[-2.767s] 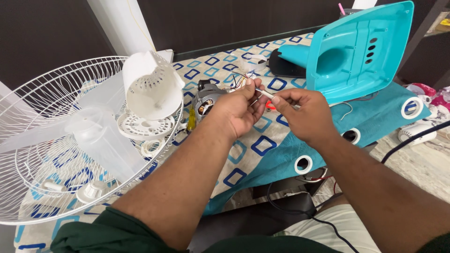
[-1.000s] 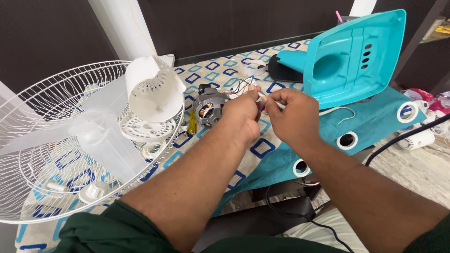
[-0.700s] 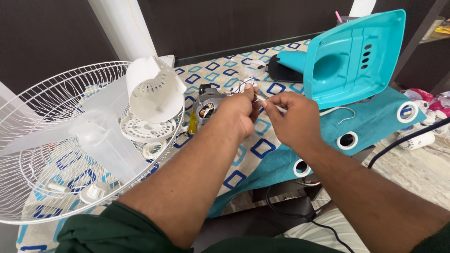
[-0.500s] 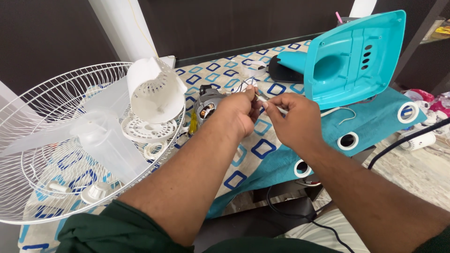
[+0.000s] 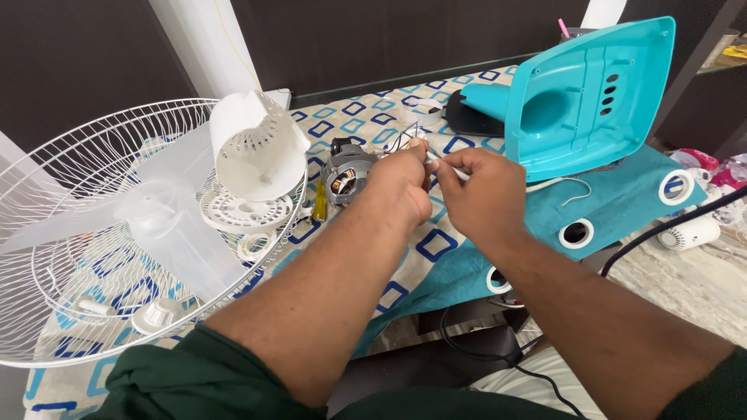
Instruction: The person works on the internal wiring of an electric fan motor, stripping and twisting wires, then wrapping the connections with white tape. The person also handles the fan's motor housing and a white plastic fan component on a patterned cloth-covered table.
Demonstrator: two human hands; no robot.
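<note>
figure: both hands met over the patterned blue-and-white cloth covering the tabletop [image 5: 389, 292]. our left hand [image 5: 401, 183] had its grip pinched together on the thin bundle of wires [image 5: 406, 140] that rose just beside the grey metal fan motor with copper windings [image 5: 346, 173], which sat on the cloth left of the hands. our right hand [image 5: 481, 190] had its grip closed on a slim white wire end [image 5: 455, 173], fingertips nearly touching those of the left; we could not tell whether the two wires were joined.

risks, as we judged them: a pull on the thin wires could have torn them at the motor, since the motor lay loose. the small yellow-handled screwdriver [image 5: 320, 201] rested near the left forearm and could have been nudged into the white wire fan guard [image 5: 70, 187] holding the translucent white fan blade [image 5: 167, 225]. the white domed plastic motor cover [image 5: 257, 148] leaned tilted on the guard's edge and might have toppled if we bumped it. the turquoise plastic fan base shell [image 5: 599, 93] stood propped behind the right hand, and a knock could have tipped it.
</note>
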